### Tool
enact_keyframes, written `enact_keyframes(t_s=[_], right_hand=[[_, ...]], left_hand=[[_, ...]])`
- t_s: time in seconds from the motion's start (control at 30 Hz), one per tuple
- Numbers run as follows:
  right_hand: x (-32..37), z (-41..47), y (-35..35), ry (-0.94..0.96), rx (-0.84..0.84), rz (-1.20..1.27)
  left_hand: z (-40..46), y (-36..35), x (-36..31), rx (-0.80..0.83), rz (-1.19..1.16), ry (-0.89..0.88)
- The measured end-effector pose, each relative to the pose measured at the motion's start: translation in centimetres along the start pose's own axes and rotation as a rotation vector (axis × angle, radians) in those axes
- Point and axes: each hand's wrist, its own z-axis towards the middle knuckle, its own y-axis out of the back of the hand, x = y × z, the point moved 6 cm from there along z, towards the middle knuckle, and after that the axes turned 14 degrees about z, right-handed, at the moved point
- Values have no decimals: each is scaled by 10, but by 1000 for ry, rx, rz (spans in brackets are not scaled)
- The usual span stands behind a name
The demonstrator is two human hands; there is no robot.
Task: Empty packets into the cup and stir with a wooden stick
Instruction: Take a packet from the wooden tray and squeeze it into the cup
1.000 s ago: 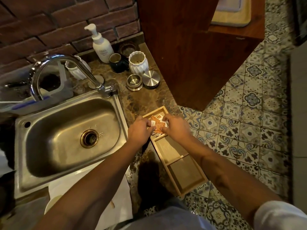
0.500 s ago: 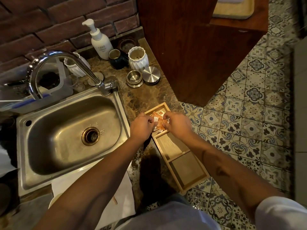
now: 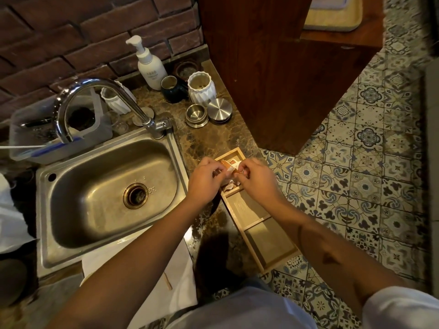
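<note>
My left hand point(image 3: 206, 179) and my right hand point(image 3: 257, 179) both pinch one small orange and white packet point(image 3: 229, 167), holding it just above the far compartment of a long wooden tray point(image 3: 261, 219). More packets point(image 3: 230, 186) lie in that compartment under my fingers. A thin wooden stick point(image 3: 167, 280) rests on a white paper sheet point(image 3: 164, 264) near my left forearm. A dark mug point(image 3: 173, 88) and a white ribbed cup point(image 3: 201, 87) stand at the back of the counter.
A steel sink point(image 3: 107, 193) with a curved tap point(image 3: 95, 100) fills the left. A soap pump bottle point(image 3: 149, 65), steel lidded tins point(image 3: 206, 113) and a clear plastic tub point(image 3: 54, 129) stand behind it. The tray overhangs the counter edge above the patterned tile floor point(image 3: 356, 176).
Both hands have lifted slightly from the tray compartment with the packet pinched between them. The camera has tilted a little.
</note>
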Motion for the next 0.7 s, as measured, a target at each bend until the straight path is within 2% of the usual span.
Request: enact_keyframes(t_s=[0.13, 0.3, 0.4, 0.53, 0.7], right_hand=[[22, -12, -2, 37, -13, 103], [69, -22, -3, 107, 29, 386], [91, -30, -7, -39, 139, 601], [130, -50, -19, -24, 297, 738], [166, -82, -22, -55, 300, 818]], left_hand=[[-16, 32, -11, -50, -25, -121], [-45, 85, -7, -105, -105, -150], [-73, 124, 0, -185, -183, -93], [-114, 160, 23, -309, -222, 39], [-168, 164, 65, -367, -356, 280]])
